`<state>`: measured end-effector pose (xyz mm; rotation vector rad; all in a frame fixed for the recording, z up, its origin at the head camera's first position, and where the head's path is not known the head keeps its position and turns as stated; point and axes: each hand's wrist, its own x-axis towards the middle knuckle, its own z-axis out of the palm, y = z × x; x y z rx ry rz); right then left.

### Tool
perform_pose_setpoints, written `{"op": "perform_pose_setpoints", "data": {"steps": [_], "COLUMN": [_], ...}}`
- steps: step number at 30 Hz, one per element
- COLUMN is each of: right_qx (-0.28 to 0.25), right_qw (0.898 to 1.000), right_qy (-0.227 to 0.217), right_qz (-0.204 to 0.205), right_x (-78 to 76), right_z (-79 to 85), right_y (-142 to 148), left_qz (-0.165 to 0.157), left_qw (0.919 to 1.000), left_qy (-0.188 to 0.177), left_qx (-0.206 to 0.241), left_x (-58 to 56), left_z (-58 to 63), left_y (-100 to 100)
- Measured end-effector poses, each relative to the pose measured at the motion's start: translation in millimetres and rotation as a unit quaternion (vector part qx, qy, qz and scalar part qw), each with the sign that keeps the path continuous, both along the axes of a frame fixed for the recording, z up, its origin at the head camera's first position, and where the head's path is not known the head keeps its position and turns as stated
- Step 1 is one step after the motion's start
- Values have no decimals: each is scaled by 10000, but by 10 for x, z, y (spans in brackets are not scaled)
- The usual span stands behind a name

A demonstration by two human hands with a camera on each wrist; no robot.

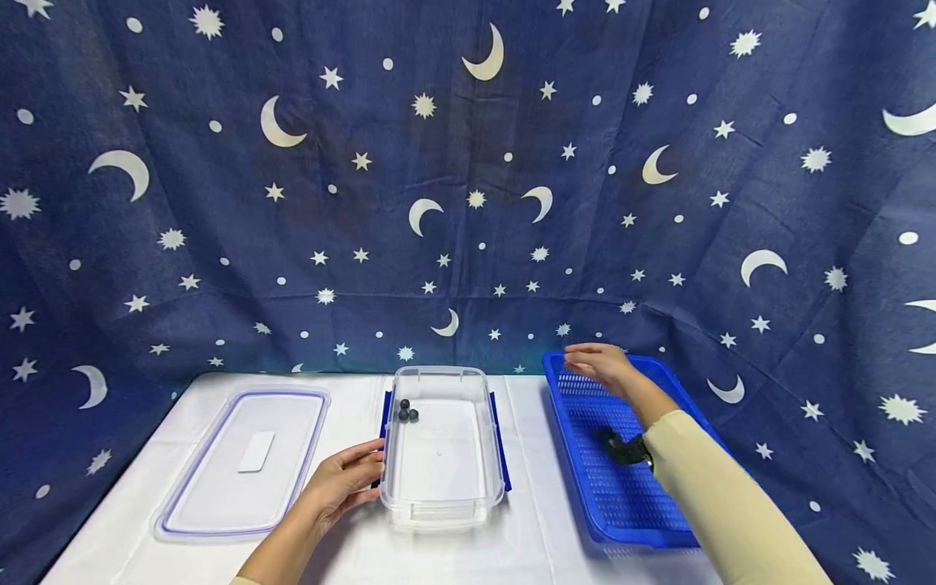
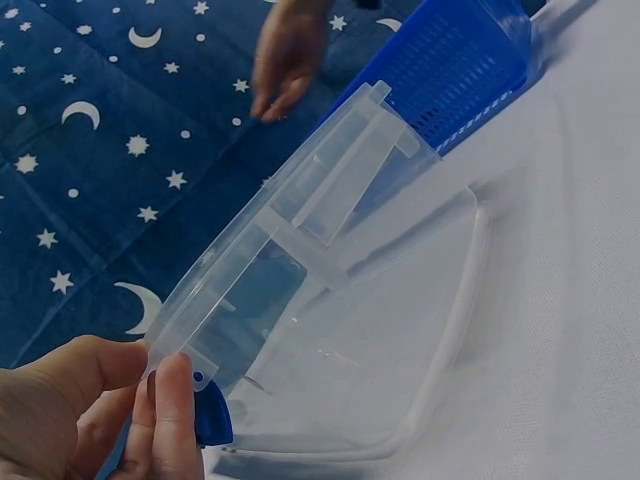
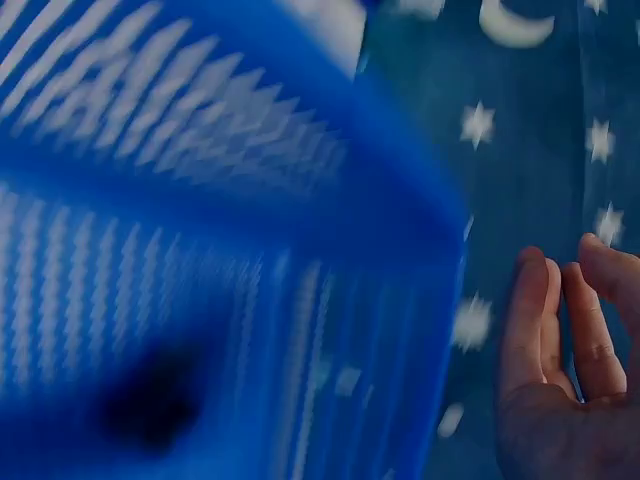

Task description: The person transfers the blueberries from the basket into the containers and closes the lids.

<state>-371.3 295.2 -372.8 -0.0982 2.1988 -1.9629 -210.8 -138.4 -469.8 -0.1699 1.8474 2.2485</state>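
Note:
A clear plastic container (image 1: 437, 510) with blue side latches stands mid-table. Several small dark round balls (image 1: 404, 415) lie together in its far left corner; their exact kind cannot be told. My left hand (image 1: 342, 481) is at the container's left side, and in the left wrist view thumb and fingers pinch its rim by the blue latch (image 2: 212, 414). Over the far end of the blue basket (image 1: 585, 496), my right hand (image 1: 601, 366) is raised, fingers extended. The right wrist view shows nothing between those fingers. A blurred dark clump (image 3: 155, 400) appears inside the basket there.
A clear lid (image 1: 208, 487) with a purple-blue seal and a white label (image 1: 256, 452) lies flat at the left. Dark blue cloth (image 1: 468, 203) with moons and stars hangs behind the white-covered table (image 1: 526, 520). A black device (image 1: 621, 447) sits on the right wrist.

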Motion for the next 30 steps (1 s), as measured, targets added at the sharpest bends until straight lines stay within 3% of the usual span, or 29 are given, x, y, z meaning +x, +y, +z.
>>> {"op": "perform_pose_setpoints", "data": {"steps": [5,10,16,19,30], "right_qx": [327,534,1120,1373,1485], "right_qw": [9991,9972,9882,9843,9803], "right_qy": [83,-92,-362,-413,-646], "right_qz": [-251,-510,-981,-1032,-1129], "right_x": [186,334,421,447,512], "right_z": [-175,-433,-684,-772,-965], "right_y": [604,902,1000,1010,1015], "left_qz": [46,-11,-32,17,79], "left_qw": [10000,10000,10000,10000,9999], "left_qy": [-17,-58,-40,-56,-26], "left_qx": [-45,-73,-42,-68,-151], "left_x": [-7,-18,-15,-18,-13], "left_z": [6,2,-27,-38,-55], "left_y": [-11,-23,-13,-15,-13]}}
